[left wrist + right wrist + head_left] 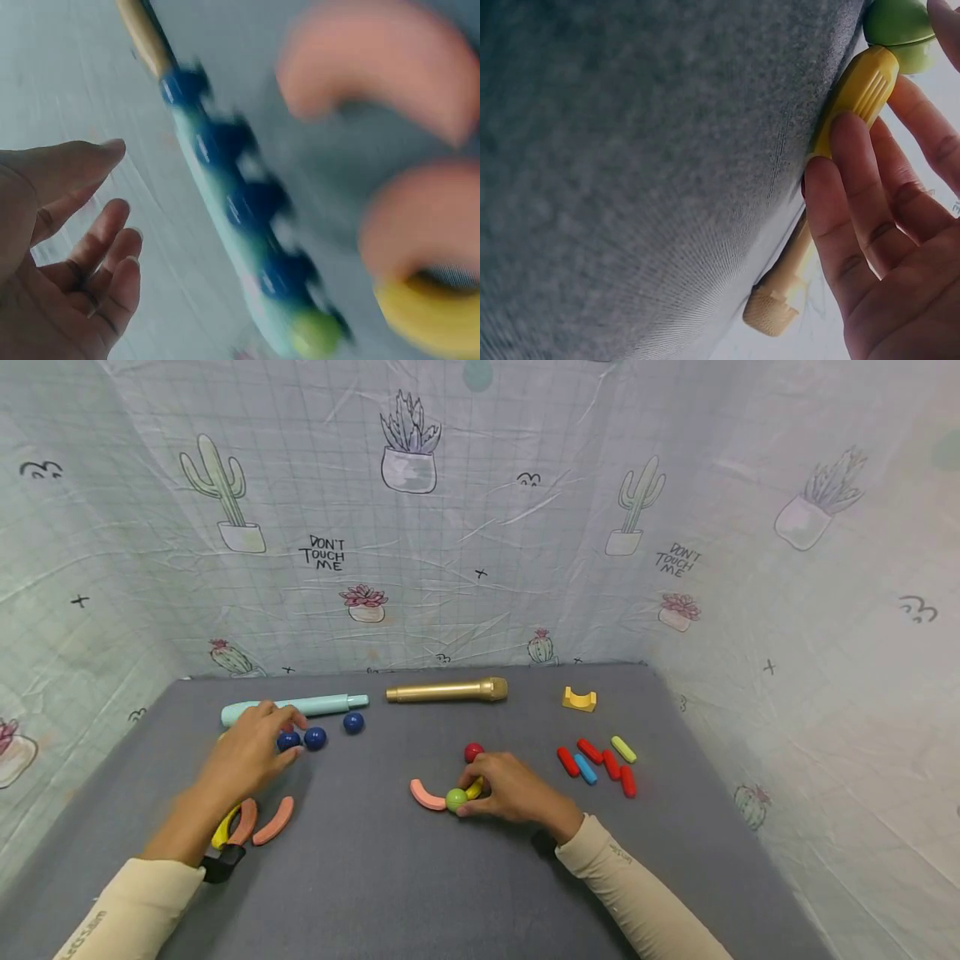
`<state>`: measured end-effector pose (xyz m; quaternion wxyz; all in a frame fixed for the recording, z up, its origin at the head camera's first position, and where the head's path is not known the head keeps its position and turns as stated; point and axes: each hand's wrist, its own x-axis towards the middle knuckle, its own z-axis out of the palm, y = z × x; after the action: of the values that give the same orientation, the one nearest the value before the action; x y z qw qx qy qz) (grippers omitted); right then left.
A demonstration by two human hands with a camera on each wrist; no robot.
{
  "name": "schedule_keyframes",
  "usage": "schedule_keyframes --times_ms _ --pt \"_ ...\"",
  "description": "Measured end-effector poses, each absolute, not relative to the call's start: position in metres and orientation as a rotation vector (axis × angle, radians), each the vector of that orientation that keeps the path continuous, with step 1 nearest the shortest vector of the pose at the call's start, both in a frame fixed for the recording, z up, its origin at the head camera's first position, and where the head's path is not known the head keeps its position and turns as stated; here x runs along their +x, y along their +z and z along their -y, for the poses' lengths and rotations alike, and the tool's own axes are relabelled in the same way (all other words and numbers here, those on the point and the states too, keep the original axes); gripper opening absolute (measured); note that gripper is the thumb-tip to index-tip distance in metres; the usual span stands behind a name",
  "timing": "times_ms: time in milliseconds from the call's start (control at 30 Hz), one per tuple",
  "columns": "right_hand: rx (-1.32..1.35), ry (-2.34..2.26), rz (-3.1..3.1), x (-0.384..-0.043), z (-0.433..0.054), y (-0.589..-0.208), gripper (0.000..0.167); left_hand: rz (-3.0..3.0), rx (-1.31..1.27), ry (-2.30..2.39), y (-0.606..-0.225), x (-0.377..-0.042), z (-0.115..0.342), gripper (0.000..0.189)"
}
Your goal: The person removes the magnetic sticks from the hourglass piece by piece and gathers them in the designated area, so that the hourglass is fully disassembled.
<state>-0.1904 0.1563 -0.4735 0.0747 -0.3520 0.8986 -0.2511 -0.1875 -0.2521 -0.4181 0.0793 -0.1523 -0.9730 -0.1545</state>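
Note:
My right hand [512,789] pinches a green ball [456,800] between thumb and index finger, at the inner end of a pink curved piece [427,796]. Beneath its other fingers lies a yellow curved piece [862,86] with grooves, partly covered in the head view. A red ball [473,752] sits just beyond this hand. At the left, my left hand [258,745] hovers by the blue balls [315,738], thumb and fingers apart. The left wrist view shows this hand [71,247] holding nothing; a yellow-green ball [315,334] ends the blurred row there.
Behind the blue balls lies a mint microphone-shaped stick [322,705], with a gold microphone [447,691] beside it. Red, blue and yellow-green capsule pieces [587,768] lie at right, below a yellow cradle-shaped block [579,699]. More pink pieces [273,822] and a yellow one [225,828] rest near the left forearm.

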Motion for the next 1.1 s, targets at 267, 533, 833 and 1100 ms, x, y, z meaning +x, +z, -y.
schedule_keyframes --times_ms 267,533,833,1100 --pt "-1.065 -0.751 -2.702 -0.191 -0.154 -0.474 0.027 2.827 -0.732 -0.486 -0.43 -0.177 0.179 0.032" --pt "-1.083 -0.768 -2.701 -0.19 -0.153 -0.473 0.025 2.801 -0.987 -0.464 -0.463 -0.172 0.116 0.036" --pt "-1.111 -0.786 -2.703 -0.191 -0.152 -0.475 0.023 2.759 -1.101 -0.37 -0.481 -0.17 0.088 0.025" --pt "-1.09 -0.772 -2.71 -0.191 -0.151 -0.474 0.023 2.71 -1.129 -0.388 -0.486 -0.171 0.088 0.019"
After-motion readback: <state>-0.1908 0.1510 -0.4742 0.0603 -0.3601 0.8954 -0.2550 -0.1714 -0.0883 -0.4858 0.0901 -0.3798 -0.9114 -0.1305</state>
